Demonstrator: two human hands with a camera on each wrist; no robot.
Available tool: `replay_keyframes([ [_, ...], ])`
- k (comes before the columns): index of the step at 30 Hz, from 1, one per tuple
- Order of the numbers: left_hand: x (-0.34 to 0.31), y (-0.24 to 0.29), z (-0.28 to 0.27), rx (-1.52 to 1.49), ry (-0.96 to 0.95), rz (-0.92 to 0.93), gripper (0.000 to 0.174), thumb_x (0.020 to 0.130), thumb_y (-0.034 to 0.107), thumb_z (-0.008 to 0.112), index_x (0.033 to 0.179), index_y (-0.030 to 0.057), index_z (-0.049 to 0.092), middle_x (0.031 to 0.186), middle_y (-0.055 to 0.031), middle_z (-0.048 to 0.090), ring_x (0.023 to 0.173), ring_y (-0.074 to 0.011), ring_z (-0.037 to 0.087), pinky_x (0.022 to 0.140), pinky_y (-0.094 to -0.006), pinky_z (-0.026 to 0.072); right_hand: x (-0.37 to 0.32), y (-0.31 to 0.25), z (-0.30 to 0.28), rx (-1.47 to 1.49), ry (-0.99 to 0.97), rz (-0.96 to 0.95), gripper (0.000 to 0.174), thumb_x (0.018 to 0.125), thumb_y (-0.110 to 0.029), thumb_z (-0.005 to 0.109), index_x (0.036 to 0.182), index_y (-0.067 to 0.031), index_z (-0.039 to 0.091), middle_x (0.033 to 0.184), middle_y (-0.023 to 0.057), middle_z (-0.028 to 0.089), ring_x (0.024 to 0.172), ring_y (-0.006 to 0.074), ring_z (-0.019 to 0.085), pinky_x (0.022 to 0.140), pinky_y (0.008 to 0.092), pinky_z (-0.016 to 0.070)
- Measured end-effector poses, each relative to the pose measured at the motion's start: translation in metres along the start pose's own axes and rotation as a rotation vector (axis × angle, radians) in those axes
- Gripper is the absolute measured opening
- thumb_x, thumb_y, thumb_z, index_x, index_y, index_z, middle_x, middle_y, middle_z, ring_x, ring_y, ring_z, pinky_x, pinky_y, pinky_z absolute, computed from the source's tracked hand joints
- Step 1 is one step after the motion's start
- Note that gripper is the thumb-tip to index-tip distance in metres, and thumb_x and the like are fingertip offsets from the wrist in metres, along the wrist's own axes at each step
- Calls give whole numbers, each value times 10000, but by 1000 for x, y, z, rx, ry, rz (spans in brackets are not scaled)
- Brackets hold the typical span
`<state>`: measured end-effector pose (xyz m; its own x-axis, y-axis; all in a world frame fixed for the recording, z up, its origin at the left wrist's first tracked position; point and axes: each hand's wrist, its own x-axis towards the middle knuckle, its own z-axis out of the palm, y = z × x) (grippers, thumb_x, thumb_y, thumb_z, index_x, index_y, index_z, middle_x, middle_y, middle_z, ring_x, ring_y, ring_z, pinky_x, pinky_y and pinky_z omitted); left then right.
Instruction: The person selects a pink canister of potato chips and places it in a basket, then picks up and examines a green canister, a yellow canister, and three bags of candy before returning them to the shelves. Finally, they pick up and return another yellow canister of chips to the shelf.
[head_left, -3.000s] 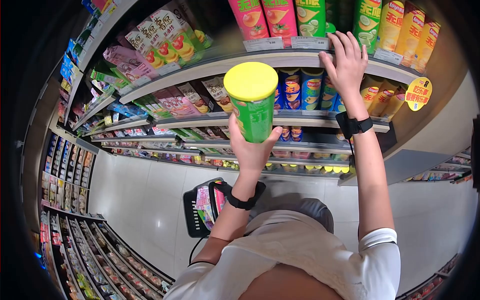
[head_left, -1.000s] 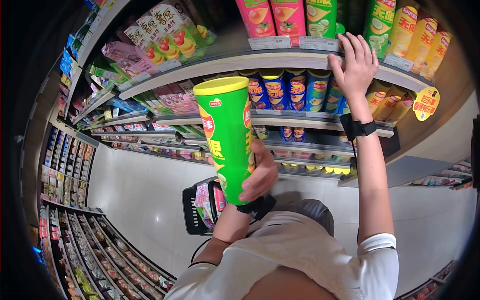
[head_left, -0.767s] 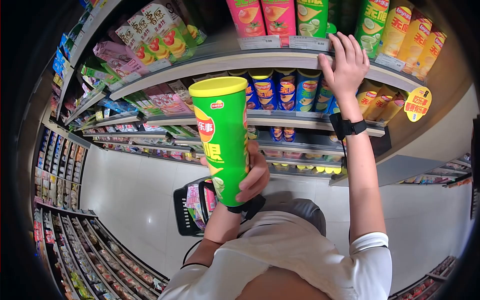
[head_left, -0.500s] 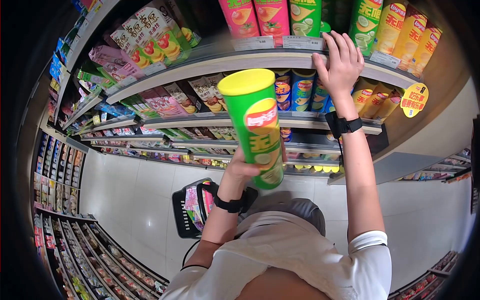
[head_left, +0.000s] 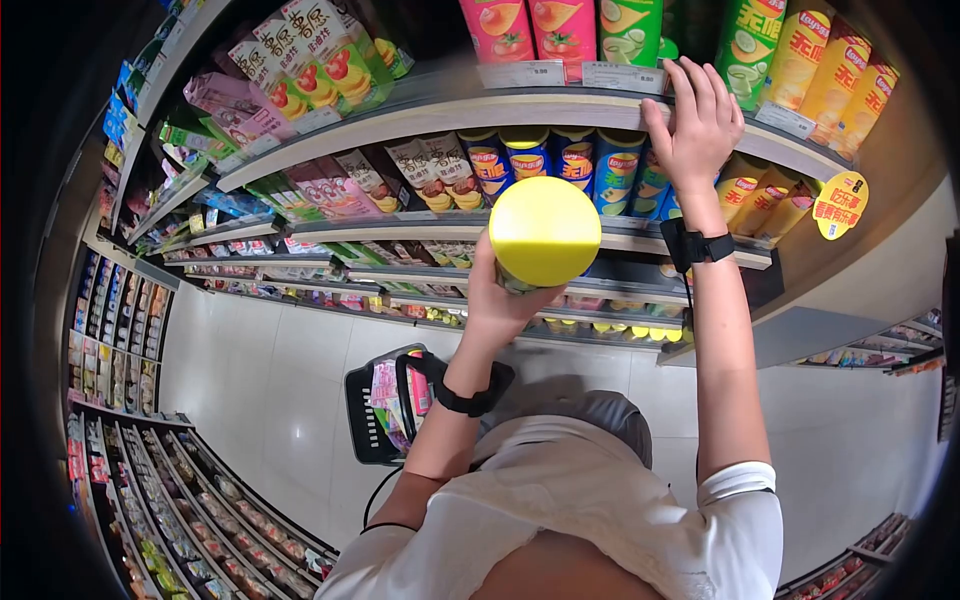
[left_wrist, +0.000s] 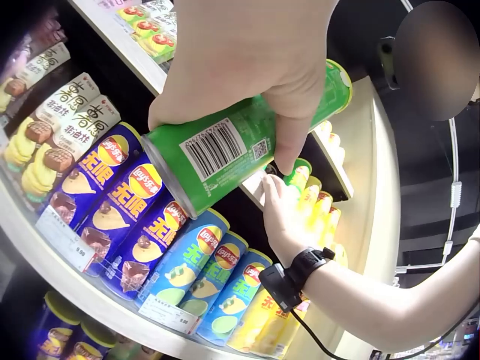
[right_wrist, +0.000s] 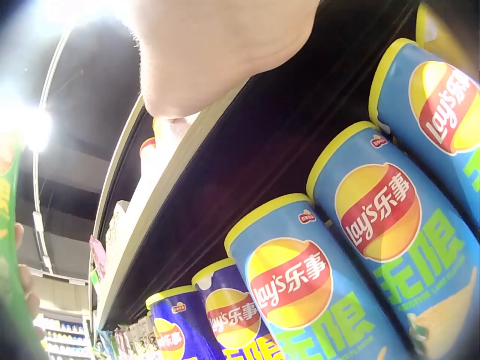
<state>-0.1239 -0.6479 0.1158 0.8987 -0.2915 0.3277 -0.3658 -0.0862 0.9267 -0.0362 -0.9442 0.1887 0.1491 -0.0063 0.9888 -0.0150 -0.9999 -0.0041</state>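
The left hand (head_left: 500, 300) grips a green canister, its yellow lid (head_left: 545, 232) turned toward the head camera. In the left wrist view the fingers and thumb of that hand (left_wrist: 240, 67) wrap the canister (left_wrist: 217, 154), whose barcode and metal base show. The right hand (head_left: 696, 130) rests on the edge of the upper shelf (head_left: 590, 116) with fingers straight, beside a gap between green canisters; it holds nothing visible. In the right wrist view the right hand (right_wrist: 217, 52) is above the shelf edge, its fingers hidden.
Blue canisters (head_left: 618, 172) line the shelf below, with boxed snacks (head_left: 320, 60) at the upper left. A black basket (head_left: 372, 425) holding packages is near the person's left side. A round yellow sign (head_left: 840, 205) juts from the shelf's right end. More shelves (head_left: 190, 490) stand lower left.
The left hand has turned the canister from showing its printed side to showing its lid, moving it slightly right. The right hand stays on the shelf edge.
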Motion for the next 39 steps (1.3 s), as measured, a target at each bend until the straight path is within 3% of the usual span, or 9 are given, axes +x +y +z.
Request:
replay_keyframes([
  [12, -51, -77, -153, -98, 634, -117, 838, 649, -71, 821, 1365, 49, 403, 1235, -105, 555, 1118, -233, 584, 987, -381, 480, 1, 0, 2, 17, 6, -41, 447, 883, -478, 634, 1262, -242, 653, 1307, -48, 616, 1269, 197, 525, 1039, 401, 335],
  [18, -209, -255, -298, 589, 990, -434, 680, 611, 33, 817, 1214, 30, 503, 1046, -114, 611, 928, -249, 623, 864, -408, 520, 3, 0, 0, -9, 3, -51, 454, 863, -462, 638, 1248, -222, 659, 1299, -29, 618, 1255, 208, 537, 1013, 402, 361],
  [21, -258, -248, -279, 179, 807, -406, 233, 798, 78, 727, 949, 88, 550, 771, -2, 577, 625, -134, 533, 526, -279, 464, 1, 1, 0, -1, -42, -15, 502, 836, -466, 639, 1266, -206, 640, 1306, 15, 602, 1289, 245, 507, 1033, 459, 333],
  [26, -304, -317, -279, 843, 1038, -564, 445, 891, 299, 690, 1143, -57, 603, 967, -193, 686, 870, -311, 667, 778, -440, 527, 7, -1, -15, 68, -99, 41, 543, 830, -462, 657, 1287, -173, 608, 1325, 49, 566, 1327, 252, 449, 1070, 459, 293],
  [30, -275, -322, -298, 880, 760, -782, 377, 874, 222, 670, 1078, -86, 595, 992, -229, 687, 898, -382, 665, 847, -417, 520, 8, -2, -19, 79, -96, 47, 541, 826, -460, 667, 1276, -165, 610, 1331, 52, 560, 1327, 251, 444, 1079, 457, 287],
  [34, -245, -353, -297, 226, 455, -940, 464, 1023, 428, 437, 992, 1, 616, 785, -85, 645, 548, -201, 615, 414, -314, 451, 11, -4, -26, 82, -144, 58, 568, 847, -451, 661, 1318, -143, 584, 1380, 73, 545, 1362, 265, 423, 1099, 472, 282],
  [35, -233, -364, -285, 139, 348, -705, 550, 1020, 449, 451, 1064, -71, 625, 807, -115, 680, 629, -262, 651, 546, -397, 519, 13, -5, -29, 98, -185, 78, 596, 857, -451, 658, 1347, -125, 566, 1423, 94, 526, 1391, 274, 405, 1112, 485, 277],
  [36, -215, -291, -248, 30, 299, -1079, 534, 996, 431, 492, 1087, -80, 616, 848, -172, 691, 738, -312, 692, 624, -421, 539, 18, -4, -35, 169, -207, 102, 605, 852, -391, 678, 1365, -96, 549, 1433, 126, 523, 1396, 293, 411, 1116, 498, 281],
  [39, -210, -272, -207, 816, 373, -838, 450, 859, 272, 669, 1097, -99, 577, 989, -293, 685, 943, -452, 674, 839, -449, 517, 44, 15, -70, 418, -312, 153, 612, 834, -268, 714, 1374, -51, 528, 1437, 179, 520, 1330, 344, 486, 1081, 476, 353],
])
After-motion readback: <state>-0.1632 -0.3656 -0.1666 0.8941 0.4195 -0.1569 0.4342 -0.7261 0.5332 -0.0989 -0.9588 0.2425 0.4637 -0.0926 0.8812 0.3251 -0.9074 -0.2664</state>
